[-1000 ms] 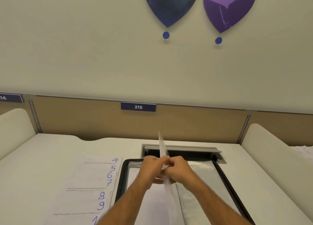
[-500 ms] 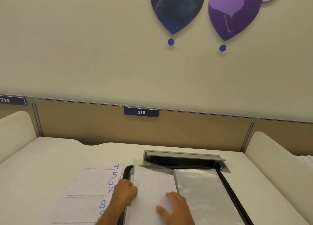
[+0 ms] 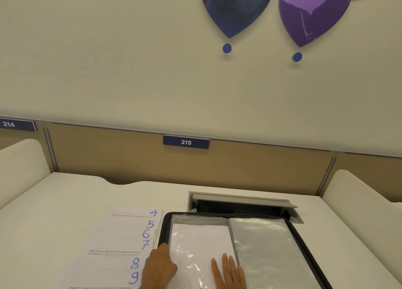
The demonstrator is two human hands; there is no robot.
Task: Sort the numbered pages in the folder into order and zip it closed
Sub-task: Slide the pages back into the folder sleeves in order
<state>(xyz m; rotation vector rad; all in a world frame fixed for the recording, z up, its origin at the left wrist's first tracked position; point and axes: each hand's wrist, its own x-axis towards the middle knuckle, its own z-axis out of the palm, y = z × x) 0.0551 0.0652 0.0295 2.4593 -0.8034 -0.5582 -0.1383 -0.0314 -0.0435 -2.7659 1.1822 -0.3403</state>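
Clear plastic: a glossy sleeve [image 3: 195, 251] with a white sheet inside lies flat on the left half of the open folder [image 3: 304, 245], under both my hands.
My left hand: my left hand [image 3: 159, 269] sits at the near left edge of that sleeve, where it meets the folder's black zip border. Its back faces up and its fingers are folded under, out of sight, so I cannot tell whether they pinch the sleeve's edge or only press on it.
My right hand: my right hand [image 3: 228, 273] lies palm down on the near right part of the same sleeve, fingers straight and close together, pointing away from me. It holds nothing and only rests on the plastic, just left of the folder's centre fold.
Folder: it lies open on the white desk [image 3: 65, 201], directly in front of me, with its far edge against a grey cable hatch [image 3: 241, 201]. Its right half shows a crinkled silvery sleeve [image 3: 267, 249] that neither hand touches.
Numbered pages: the loose pages [image 3: 121, 245] are fanned on the desk just left of the folder, beside my left hand, with blue handwritten numbers 4, 5, 6, 7, 8 and 9 down their right edges.
Far side: a tan partition carries a plate reading 215 [image 3: 186, 142].
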